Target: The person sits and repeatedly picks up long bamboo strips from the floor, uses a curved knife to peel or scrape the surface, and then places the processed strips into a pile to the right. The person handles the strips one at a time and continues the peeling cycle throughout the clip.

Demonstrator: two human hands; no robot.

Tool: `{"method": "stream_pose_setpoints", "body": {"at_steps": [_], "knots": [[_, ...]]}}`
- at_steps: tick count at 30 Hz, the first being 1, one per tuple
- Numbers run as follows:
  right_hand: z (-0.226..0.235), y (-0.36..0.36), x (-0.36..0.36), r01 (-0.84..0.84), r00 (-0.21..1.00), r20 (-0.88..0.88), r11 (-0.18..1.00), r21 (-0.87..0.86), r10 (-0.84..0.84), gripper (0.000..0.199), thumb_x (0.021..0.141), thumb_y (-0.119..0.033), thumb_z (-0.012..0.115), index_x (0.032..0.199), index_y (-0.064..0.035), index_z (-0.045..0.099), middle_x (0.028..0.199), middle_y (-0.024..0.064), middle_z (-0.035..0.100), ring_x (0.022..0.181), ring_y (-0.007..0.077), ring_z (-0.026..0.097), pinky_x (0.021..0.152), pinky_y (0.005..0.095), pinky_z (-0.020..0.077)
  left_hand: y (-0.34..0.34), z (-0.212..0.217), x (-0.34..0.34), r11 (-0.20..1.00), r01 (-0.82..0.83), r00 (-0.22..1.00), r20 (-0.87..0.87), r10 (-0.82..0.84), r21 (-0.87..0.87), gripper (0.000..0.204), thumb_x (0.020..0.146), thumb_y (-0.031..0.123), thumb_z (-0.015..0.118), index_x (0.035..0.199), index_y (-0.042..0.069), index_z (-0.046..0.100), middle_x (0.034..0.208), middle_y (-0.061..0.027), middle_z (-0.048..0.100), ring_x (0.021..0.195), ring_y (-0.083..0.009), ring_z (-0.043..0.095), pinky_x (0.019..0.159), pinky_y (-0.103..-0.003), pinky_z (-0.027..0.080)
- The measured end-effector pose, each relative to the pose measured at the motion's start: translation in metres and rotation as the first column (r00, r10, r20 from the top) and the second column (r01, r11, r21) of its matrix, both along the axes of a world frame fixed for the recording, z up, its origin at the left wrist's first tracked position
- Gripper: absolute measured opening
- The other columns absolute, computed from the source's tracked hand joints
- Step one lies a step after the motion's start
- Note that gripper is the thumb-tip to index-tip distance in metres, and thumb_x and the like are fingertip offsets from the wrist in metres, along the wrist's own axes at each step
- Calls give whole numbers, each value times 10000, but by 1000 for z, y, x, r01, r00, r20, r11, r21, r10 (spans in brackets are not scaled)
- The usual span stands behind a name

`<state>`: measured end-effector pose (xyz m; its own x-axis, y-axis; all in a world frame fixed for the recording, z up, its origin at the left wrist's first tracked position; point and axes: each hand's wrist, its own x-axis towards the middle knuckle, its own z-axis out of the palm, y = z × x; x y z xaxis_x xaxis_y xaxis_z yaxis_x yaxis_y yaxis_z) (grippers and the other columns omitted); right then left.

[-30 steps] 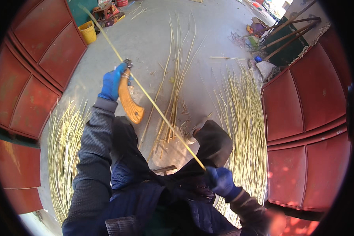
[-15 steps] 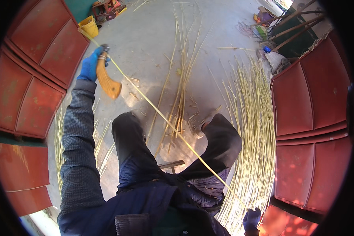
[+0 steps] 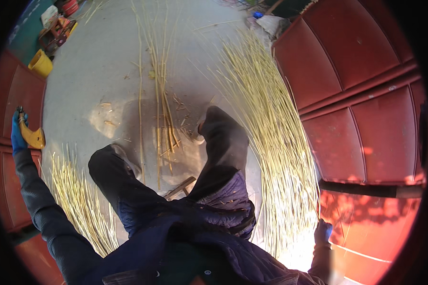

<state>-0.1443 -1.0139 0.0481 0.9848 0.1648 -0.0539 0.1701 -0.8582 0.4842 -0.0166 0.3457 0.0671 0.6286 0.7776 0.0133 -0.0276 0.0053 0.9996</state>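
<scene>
Your L hand is closed on the curved wooden-handled tool, out by the L red panels; your R hand is low beside the big pale stalk pile (can't tell if it's gripping one). Looks like an arms-apart stage, w/ no stalk visible at the tool. Next move prob. calls for a sure R grip on 1 stalk & tool clear of your L knee.
</scene>
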Motion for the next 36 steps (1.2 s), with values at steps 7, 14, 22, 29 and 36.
{"method": "stream_pose_setpoints", "body": {"at_steps": [7,14,22,29,36], "knots": [[-101,42,55,85,994,64,992,90,-91,160,872,-114,594,715,-131,571,563,112,586,559,345,609,587,505,432,-170,-95,92,894,448,860,-276,-429,10,506,1081,364,466,1537,147,481,1209,64,598,882,-28,523,732,-183,429],[-144,32,65,345,938,4,935,76,-347,142,908,-149,556,795,-115,635,678,128,667,609,326,639,634,480,459,-283,-118,129,808,588,763,-322,-561,-15,532,1072,247,440,1591,139,399,1493,45,506,852,-24,466,718,-157,379],[-175,-15,32,875,473,176,435,-214,-863,255,1026,-219,484,1156,-134,686,1090,52,702,1029,238,635,857,441,438,-232,-163,142,797,534,707,-369,-604,-282,568,1094,259,350,1617,49,274,1671,-97,292,1552,-265,227,1249,-470,195],[-239,73,91,921,348,-163,369,-126,-923,220,976,-248,582,1065,-197,777,1044,42,778,981,247,743,782,434,513,-291,-135,132,819,402,732,-394,-556,-410,416,1068,349,475,1383,80,501,1236,-25,494,979,-120,381,776,-304,290],[-239,199,273,445,892,-164,884,145,-422,186,858,-296,643,950,-141,689,973,85,750,917,278,727,747,464,503,-420,-59,112,807,484,741,-333,-583,-337,368,1020,460,608,1096,104,669,792,17,586,624,-73,535,534,-227,428]]}}
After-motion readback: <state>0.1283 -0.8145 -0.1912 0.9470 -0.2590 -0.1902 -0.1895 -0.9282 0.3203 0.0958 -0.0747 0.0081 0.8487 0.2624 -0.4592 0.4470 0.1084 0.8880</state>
